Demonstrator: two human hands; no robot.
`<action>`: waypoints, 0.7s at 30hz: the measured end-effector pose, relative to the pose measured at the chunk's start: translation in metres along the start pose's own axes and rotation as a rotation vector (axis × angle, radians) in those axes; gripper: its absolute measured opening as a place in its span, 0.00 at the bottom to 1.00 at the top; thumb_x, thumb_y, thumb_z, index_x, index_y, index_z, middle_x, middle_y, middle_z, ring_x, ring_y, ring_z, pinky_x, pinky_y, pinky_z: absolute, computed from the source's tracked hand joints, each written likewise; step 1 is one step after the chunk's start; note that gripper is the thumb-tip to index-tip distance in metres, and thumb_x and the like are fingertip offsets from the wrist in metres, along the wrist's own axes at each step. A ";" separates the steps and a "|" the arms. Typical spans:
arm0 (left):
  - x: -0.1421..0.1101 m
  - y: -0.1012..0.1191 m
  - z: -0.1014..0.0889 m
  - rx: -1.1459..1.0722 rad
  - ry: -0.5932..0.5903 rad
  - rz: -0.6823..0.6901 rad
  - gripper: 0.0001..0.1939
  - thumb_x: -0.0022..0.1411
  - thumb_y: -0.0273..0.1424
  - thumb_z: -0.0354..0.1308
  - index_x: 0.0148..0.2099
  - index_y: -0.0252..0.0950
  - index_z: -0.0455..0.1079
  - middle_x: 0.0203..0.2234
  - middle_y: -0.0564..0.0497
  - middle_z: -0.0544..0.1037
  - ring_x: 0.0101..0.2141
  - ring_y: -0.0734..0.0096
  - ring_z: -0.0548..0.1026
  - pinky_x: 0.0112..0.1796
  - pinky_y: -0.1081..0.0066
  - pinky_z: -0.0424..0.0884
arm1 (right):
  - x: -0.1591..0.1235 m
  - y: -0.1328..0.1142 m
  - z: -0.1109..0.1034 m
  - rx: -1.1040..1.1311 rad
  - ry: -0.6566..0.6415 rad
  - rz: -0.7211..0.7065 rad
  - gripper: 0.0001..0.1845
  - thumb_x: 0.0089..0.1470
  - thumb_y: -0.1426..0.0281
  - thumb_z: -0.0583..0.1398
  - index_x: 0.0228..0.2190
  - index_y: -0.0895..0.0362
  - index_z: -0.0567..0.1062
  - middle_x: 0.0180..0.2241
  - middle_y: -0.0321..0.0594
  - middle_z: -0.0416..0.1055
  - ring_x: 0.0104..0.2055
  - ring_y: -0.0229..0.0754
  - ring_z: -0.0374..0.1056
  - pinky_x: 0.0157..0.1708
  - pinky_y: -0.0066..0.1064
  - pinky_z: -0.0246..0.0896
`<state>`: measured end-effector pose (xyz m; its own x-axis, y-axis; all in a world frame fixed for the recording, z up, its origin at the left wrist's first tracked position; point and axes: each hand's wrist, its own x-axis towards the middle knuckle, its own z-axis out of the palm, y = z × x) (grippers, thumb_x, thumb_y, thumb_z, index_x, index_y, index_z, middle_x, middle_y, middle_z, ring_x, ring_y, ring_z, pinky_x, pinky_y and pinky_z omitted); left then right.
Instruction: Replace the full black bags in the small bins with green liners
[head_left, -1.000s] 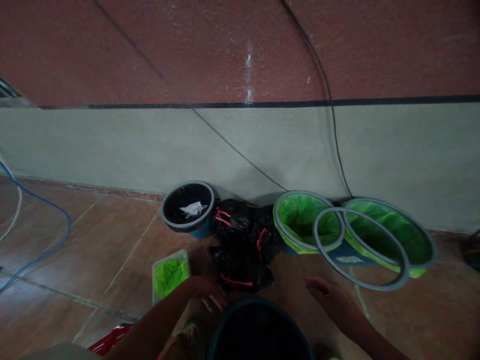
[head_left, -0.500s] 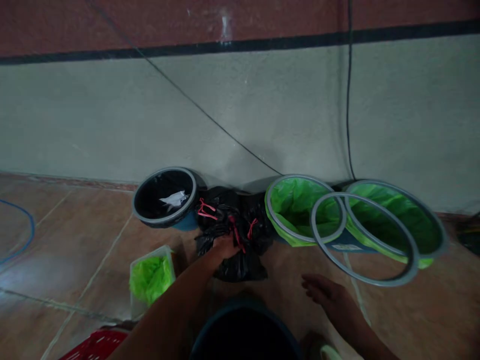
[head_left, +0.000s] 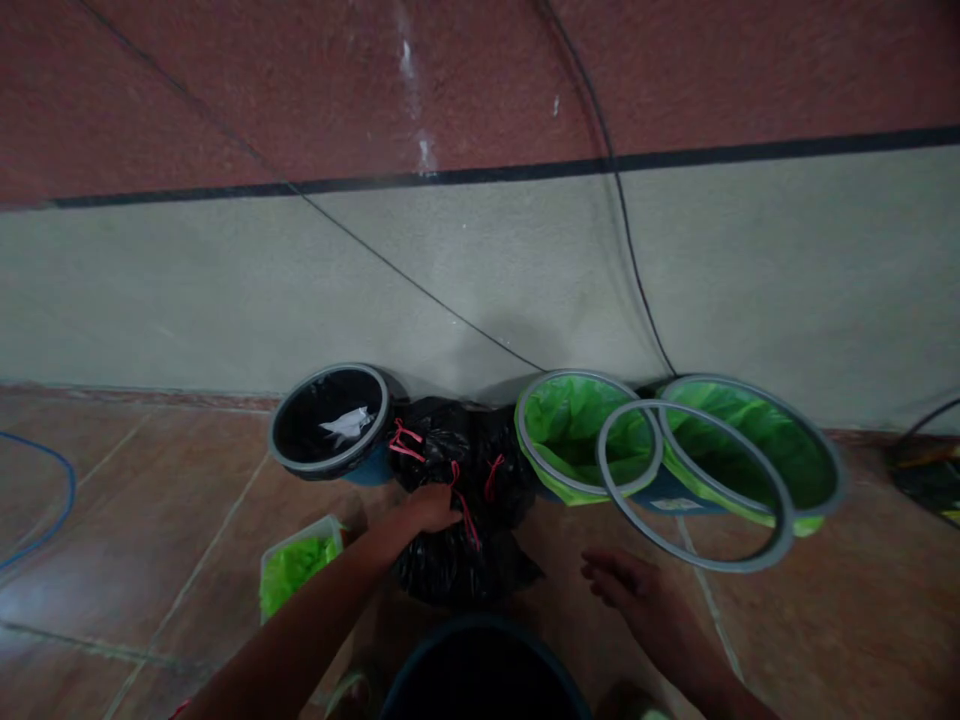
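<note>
My left hand is closed on the gathered top of a black garbage bag, beside its red drawstring. More black garbage bags with red ties sit just behind it, against the wall. My right hand hovers over the floor to the right with fingers loosely extended and holds nothing. Close in front of me stands a dark bin, its inside too dark to make out. A grey bin ring lies across two bins to the right.
A bin with a black liner and white paper inside stands at left. Two bins have green liners, one nearer and one farther right. A clear container holds green plastic. A blue hose curves at far left; cables hang along the wall.
The view has tilted up and shifted slightly right. My left hand stays on the black garbage bag, which has shifted slightly toward me. My right hand remains empty.
</note>
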<state>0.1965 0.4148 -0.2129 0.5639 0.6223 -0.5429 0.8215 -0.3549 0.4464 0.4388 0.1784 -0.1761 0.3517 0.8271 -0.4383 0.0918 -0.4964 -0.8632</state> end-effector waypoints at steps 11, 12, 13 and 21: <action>-0.021 0.161 0.031 -0.524 -0.106 0.140 0.16 0.58 0.37 0.55 0.40 0.32 0.77 0.31 0.48 0.81 0.30 0.71 0.76 0.32 0.74 0.68 | -0.032 0.031 -0.055 0.253 0.139 0.229 0.23 0.39 0.58 0.66 0.37 0.59 0.79 0.32 0.46 0.80 0.29 0.42 0.73 0.29 0.32 0.66; -0.020 0.171 0.040 -0.618 -0.127 0.088 0.15 0.59 0.37 0.55 0.40 0.32 0.76 0.32 0.48 0.81 0.29 0.73 0.76 0.31 0.75 0.68 | -0.037 0.031 -0.062 0.275 0.168 0.246 0.24 0.39 0.57 0.66 0.37 0.59 0.79 0.32 0.46 0.80 0.30 0.42 0.73 0.30 0.32 0.66; -0.020 0.179 0.047 -0.694 -0.140 0.039 0.15 0.59 0.37 0.55 0.40 0.32 0.76 0.33 0.48 0.80 0.28 0.75 0.75 0.30 0.76 0.67 | -0.042 0.032 -0.068 0.291 0.196 0.261 0.24 0.39 0.56 0.66 0.37 0.59 0.79 0.33 0.46 0.80 0.31 0.42 0.73 0.30 0.32 0.66; -0.052 0.148 0.056 -0.482 -0.145 -0.014 0.09 0.56 0.33 0.58 0.33 0.34 0.76 0.19 0.56 0.74 0.23 0.76 0.71 0.28 0.76 0.64 | -0.050 0.048 -0.086 0.278 0.076 0.356 0.26 0.33 0.55 0.68 0.35 0.57 0.79 0.34 0.48 0.80 0.34 0.47 0.75 0.32 0.34 0.67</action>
<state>0.2935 0.2902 -0.1584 0.5871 0.5091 -0.6294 0.7157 0.0368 0.6974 0.5056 0.0904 -0.1736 0.3844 0.5909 -0.7093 -0.2976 -0.6480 -0.7011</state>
